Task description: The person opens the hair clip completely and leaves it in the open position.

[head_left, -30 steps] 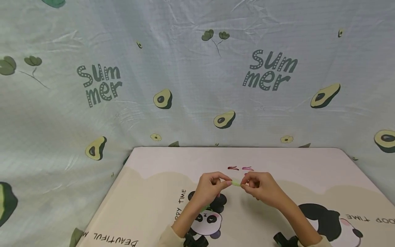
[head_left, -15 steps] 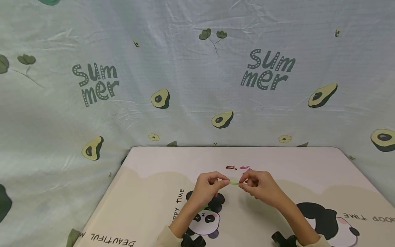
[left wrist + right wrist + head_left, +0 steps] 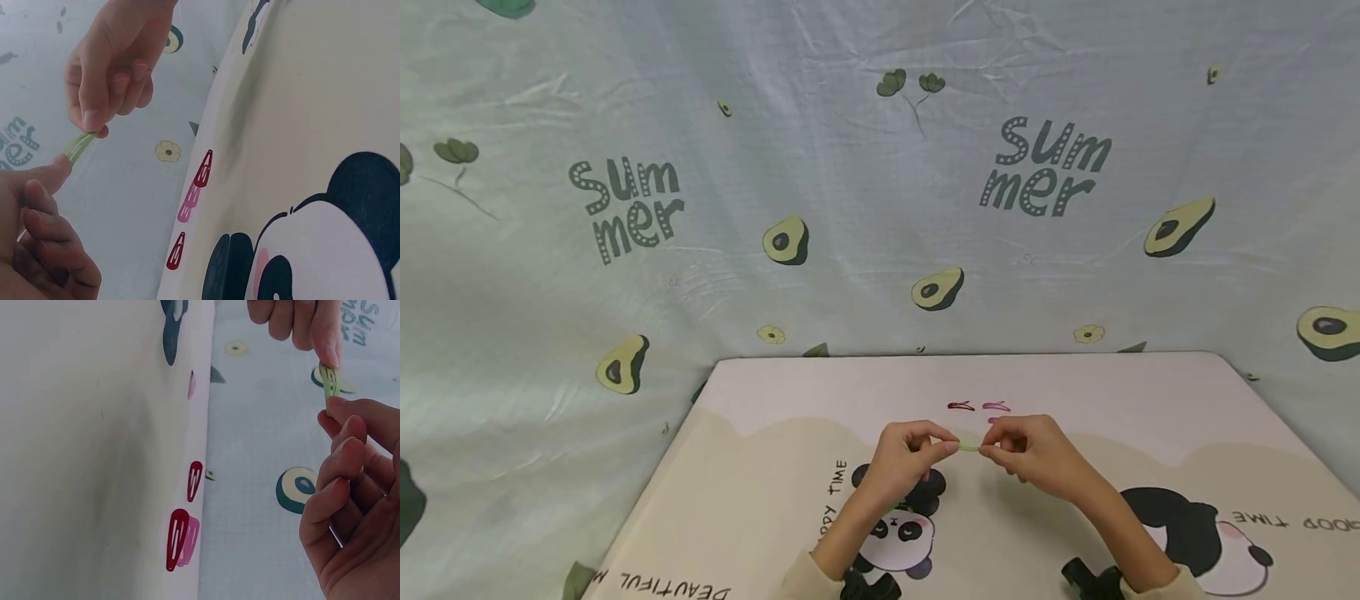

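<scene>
A light green snap hair clip (image 3: 969, 447) is stretched between both hands above the table. My left hand (image 3: 910, 454) pinches one end between thumb and index finger. The other end is pinched the same way by my right hand (image 3: 1030, 454). In the right wrist view the slotted face of the green clip (image 3: 330, 384) shows, and its tips are hidden by the fingers. Beyond the hands, a dark red hair clip (image 3: 961, 406) and a pink hair clip (image 3: 996, 406) lie on the table, with another partly behind my right hand.
The table (image 3: 775, 533) has a cream and pink cover printed with pandas and lettering. A curtain (image 3: 850, 167) with avocado prints hangs behind its far edge. In the left wrist view, a red clip (image 3: 203, 169) partly overlaps a pink one (image 3: 189, 203).
The green clip has turned slightly and now shows a thinner side in the head view. Both hands keep their pinch with almost no movement. The head view has shifted a little.
</scene>
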The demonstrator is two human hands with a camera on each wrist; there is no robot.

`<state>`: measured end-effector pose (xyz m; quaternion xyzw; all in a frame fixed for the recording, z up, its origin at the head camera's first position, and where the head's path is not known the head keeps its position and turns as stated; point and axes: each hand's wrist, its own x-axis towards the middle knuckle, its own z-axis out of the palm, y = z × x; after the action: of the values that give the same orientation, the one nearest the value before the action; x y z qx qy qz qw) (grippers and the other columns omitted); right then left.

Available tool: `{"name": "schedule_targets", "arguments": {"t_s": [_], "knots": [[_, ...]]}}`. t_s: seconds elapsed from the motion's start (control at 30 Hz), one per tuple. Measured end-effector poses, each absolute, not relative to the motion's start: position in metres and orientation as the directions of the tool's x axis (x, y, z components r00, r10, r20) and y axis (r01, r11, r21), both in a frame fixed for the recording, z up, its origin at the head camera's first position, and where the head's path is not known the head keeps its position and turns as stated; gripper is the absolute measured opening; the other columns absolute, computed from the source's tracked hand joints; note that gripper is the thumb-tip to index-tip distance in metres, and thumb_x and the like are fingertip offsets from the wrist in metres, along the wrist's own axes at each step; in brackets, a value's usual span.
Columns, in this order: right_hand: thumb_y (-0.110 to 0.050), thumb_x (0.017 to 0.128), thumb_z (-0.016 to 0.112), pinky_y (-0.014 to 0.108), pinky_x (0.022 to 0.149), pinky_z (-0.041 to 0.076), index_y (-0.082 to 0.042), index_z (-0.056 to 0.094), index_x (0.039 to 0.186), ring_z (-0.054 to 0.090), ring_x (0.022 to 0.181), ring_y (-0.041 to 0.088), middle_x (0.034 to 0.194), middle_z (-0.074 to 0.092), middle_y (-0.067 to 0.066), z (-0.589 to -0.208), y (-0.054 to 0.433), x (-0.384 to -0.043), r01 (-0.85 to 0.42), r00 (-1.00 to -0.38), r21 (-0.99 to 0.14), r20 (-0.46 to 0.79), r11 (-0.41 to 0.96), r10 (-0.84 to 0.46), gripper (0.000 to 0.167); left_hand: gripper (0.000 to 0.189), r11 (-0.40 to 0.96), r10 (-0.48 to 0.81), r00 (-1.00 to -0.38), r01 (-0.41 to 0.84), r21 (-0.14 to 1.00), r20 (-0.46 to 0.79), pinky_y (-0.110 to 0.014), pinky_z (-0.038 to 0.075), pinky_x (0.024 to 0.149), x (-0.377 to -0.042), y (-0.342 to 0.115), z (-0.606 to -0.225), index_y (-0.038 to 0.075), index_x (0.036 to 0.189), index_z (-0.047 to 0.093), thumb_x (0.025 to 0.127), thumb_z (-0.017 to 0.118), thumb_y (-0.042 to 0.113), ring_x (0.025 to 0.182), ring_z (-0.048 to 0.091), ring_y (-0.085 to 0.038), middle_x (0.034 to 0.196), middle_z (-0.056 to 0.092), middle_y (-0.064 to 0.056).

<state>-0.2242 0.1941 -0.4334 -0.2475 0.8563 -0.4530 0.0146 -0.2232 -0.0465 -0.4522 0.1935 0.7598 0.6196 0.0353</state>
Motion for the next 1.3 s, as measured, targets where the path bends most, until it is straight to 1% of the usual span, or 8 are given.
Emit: {"name": "schedule_targets", "arguments": {"t_s": [0.17, 0.4, 0.67, 0.9, 1.1, 1.3], "knots": [[-0.013, 0.092, 0.076, 0.025, 0.047, 0.046, -0.006, 0.073, 0.091, 0.047, 0.050, 0.002, 0.063, 0.054, -0.006, -0.433, 0.194, -0.224, -0.434, -0.871, -0.773, 0.228, 0.462, -0.435, 0.008, 0.014, 0.182, 0.348, -0.915, 0.279, 0.943, 0.204, -0.019, 0.028, 0.046, -0.223, -0.046, -0.451, 0.010, 0.104, 0.080, 0.095, 0.075, 0.020, 0.047, 0.042, -0.003, 0.055, 0.046, 0.004], [-0.013, 0.092, 0.077, 0.025, 0.046, 0.045, -0.012, 0.071, 0.089, 0.046, 0.050, 0.001, 0.063, 0.054, -0.007, -0.433, 0.194, -0.223, -0.447, -0.868, -0.769, 0.248, 0.457, -0.431, 0.006, 0.009, 0.290, 0.358, -0.899, 0.366, 0.884, 0.254, -0.018, 0.028, 0.043, -0.222, -0.045, -0.448, 0.012, 0.099, 0.081, 0.092, 0.077, 0.017, 0.043, 0.041, -0.001, 0.050, 0.047, 0.005], [-0.014, 0.092, 0.077, 0.024, 0.045, 0.046, -0.013, 0.071, 0.089, 0.046, 0.049, 0.001, 0.062, 0.054, -0.007, -0.437, 0.192, -0.219, -0.445, -0.867, -0.774, 0.246, 0.450, -0.433, 0.007, 0.008, 0.320, 0.328, -0.905, 0.376, 0.869, 0.271, -0.019, 0.025, 0.042, -0.219, -0.047, -0.451, 0.015, 0.098, 0.081, 0.092, 0.078, 0.021, 0.042, 0.039, 0.000, 0.050, 0.047, 0.005], [-0.013, 0.091, 0.078, 0.024, 0.045, 0.045, -0.013, 0.071, 0.088, 0.046, 0.049, 0.000, 0.062, 0.055, -0.007, -0.436, 0.190, -0.218, -0.462, -0.861, -0.764, 0.264, 0.450, -0.434, 0.008, 0.008, 0.377, 0.308, -0.894, 0.429, 0.820, 0.326, -0.017, 0.024, 0.043, -0.218, -0.046, -0.451, 0.015, 0.097, 0.081, 0.092, 0.079, 0.020, 0.043, 0.036, 0.003, 0.049, 0.047, 0.005], [-0.011, 0.090, 0.079, 0.023, 0.045, 0.043, -0.014, 0.071, 0.088, 0.045, 0.050, -0.001, 0.063, 0.054, -0.010, -0.435, 0.186, -0.217, -0.500, -0.852, -0.724, 0.312, 0.475, -0.421, 0.009, 0.008, 0.414, 0.292, -0.867, 0.494, 0.764, 0.403, -0.016, 0.024, 0.045, -0.217, -0.047, -0.451, 0.013, 0.095, 0.081, 0.091, 0.080, 0.019, 0.046, 0.032, 0.005, 0.050, 0.047, 0.004], [-0.008, 0.088, 0.080, 0.021, 0.048, 0.041, -0.015, 0.071, 0.086, 0.043, 0.054, -0.003, 0.063, 0.051, -0.015, -0.435, 0.182, -0.217, -0.552, -0.833, -0.655, 0.400, 0.516, -0.383, 0.011, 0.007, 0.430, 0.276, -0.856, 0.517, 0.740, 0.437, -0.016, 0.024, 0.046, -0.216, -0.047, -0.450, 0.013, 0.095, 0.082, 0.091, 0.079, 0.019, 0.046, 0.031, 0.005, 0.050, 0.046, 0.003]]}}
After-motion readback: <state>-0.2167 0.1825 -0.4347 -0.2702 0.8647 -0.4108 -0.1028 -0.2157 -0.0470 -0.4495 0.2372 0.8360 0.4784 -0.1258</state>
